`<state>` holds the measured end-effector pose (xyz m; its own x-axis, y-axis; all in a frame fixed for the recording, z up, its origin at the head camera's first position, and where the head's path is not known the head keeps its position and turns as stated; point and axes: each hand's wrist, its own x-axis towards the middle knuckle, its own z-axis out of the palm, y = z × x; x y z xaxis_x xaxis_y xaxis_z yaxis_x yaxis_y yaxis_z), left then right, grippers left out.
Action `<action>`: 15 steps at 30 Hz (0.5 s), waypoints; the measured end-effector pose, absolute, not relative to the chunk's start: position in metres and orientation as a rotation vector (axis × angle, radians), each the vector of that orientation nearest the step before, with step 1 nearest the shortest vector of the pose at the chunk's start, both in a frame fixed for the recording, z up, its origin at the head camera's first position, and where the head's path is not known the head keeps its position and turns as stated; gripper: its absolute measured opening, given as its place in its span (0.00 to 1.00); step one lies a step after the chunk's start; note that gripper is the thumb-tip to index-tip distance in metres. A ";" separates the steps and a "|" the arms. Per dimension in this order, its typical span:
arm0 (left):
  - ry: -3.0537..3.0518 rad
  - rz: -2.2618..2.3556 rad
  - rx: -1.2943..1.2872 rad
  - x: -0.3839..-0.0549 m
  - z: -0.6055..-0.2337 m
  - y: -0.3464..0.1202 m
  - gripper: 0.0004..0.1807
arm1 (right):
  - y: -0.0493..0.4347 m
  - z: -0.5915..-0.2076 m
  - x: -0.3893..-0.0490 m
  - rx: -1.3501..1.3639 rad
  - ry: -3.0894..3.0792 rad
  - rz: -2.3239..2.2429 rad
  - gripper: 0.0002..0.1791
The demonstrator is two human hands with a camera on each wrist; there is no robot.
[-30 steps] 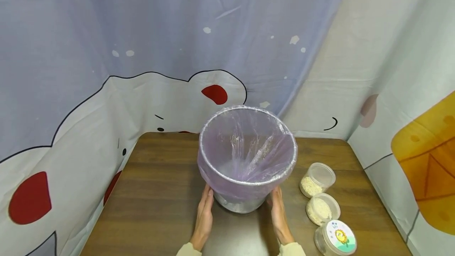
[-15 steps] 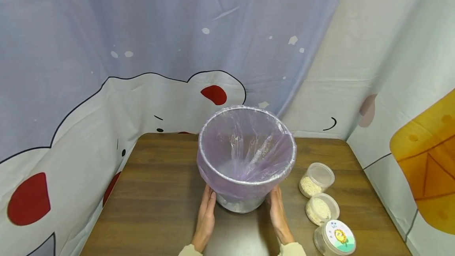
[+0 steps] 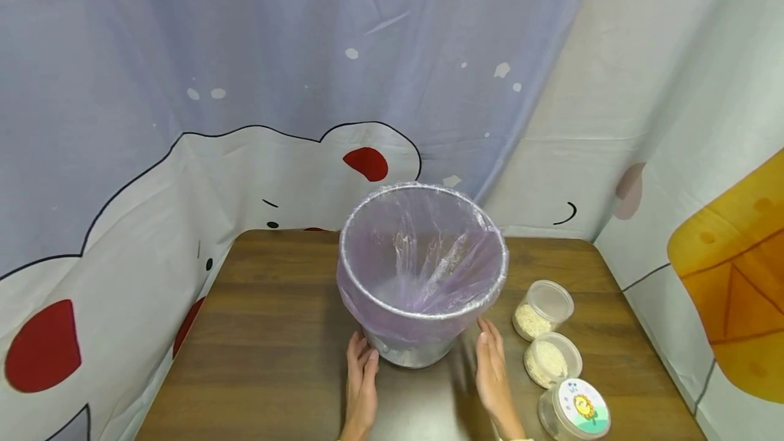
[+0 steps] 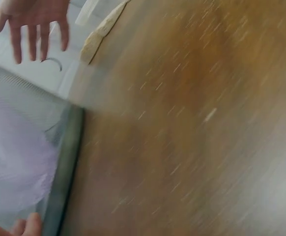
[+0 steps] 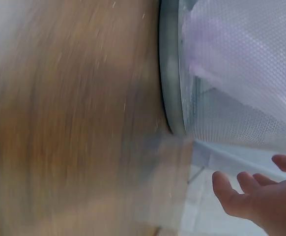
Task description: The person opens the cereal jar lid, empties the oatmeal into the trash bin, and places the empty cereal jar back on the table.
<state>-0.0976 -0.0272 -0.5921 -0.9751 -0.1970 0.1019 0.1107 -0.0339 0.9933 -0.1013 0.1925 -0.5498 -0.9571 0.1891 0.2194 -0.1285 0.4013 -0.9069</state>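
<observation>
A metal mesh wastebasket [image 3: 407,354] stands upright on the table, lined with a thin translucent purple bag [image 3: 375,303] folded out over its rim. My left hand [image 3: 361,386] is at the lower left side of the basket, fingers relaxed; its fingertips [image 4: 32,225] show right beside the base ring in the left wrist view. My right hand [image 3: 492,374] is off to the right of the basket, with a gap between them, fingers loosely extended. In the right wrist view the right hand [image 5: 263,199] holds nothing.
To the right stand two open clear tubs with pale flakes, a back tub [image 3: 542,312] and a middle tub [image 3: 553,359], and a lidded tub [image 3: 576,410] with a flower label. A patterned curtain [image 3: 294,53] hangs behind the wooden table [image 3: 275,332].
Both hands have come down toward the person from the basket's sides; the right hand has also moved right, away from it. The basket and tubs have stayed in place.
</observation>
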 end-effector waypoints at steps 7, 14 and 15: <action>-1.985 -1.925 0.118 -0.087 -0.582 -0.012 0.12 | 0.209 -0.541 -0.088 -0.121 -2.529 1.349 0.24; -1.972 -1.837 0.156 -0.079 -0.559 0.000 0.06 | 0.230 -0.530 -0.077 -0.159 -2.518 1.164 0.18; -1.987 -1.841 0.175 -0.078 -0.558 0.002 0.05 | 0.233 -0.528 -0.076 -0.159 -2.503 1.143 0.18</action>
